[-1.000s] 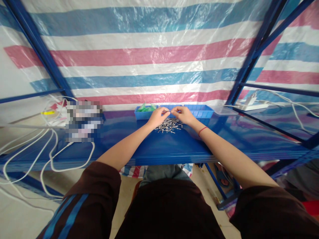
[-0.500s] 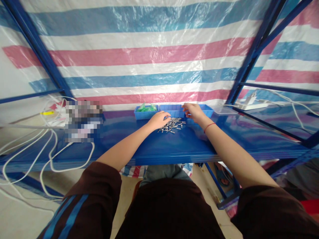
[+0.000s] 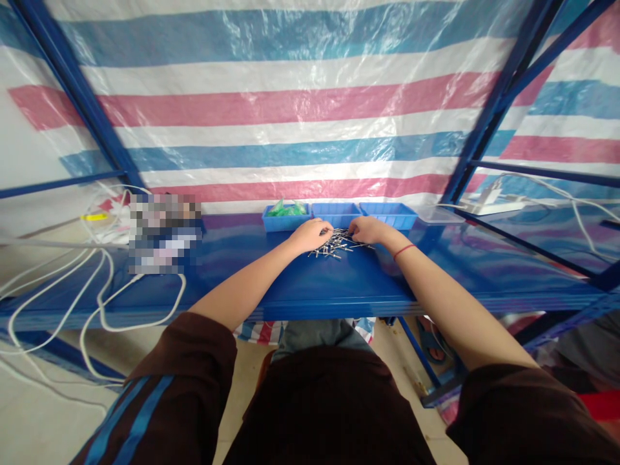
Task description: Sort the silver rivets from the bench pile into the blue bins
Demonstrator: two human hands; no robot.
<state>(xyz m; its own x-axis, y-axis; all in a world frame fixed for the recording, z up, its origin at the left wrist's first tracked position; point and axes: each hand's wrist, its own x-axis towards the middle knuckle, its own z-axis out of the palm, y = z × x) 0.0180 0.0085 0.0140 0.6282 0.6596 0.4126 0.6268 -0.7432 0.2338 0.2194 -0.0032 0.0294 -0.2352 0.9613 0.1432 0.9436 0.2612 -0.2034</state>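
"Where do the slim metal pieces (image 3: 336,247) lie?"

"In a loose pile, just on the near side of the middle blue bin (image 3: 336,210)."

"And which step is in hand?"

"Picking from the pile, I'd judge. The right hand (image 3: 369,230) is off the bin's near right corner, fingers bent down at the pile's edge. The left hand (image 3: 311,235) is off its near left corner, thumb and forefinger curled towards each other over the pile."

"Is either one gripping a piece?"

"I can't tell. The right fingertips are hidden behind the hand, and whatever sits within the left hand's curl is too small to make out."

"What does the next move call for?"

"Probably a fine pinch on one stem, teasing it free without dragging its neighbours along."

"Which way do they point?"

"Every way; they lie flat, long axes crossing. At the side nearest the person, one slants, its right end farther from the bin. Under the right hand, a few run roughly along the bin's length. Which end is the head, I can't see."
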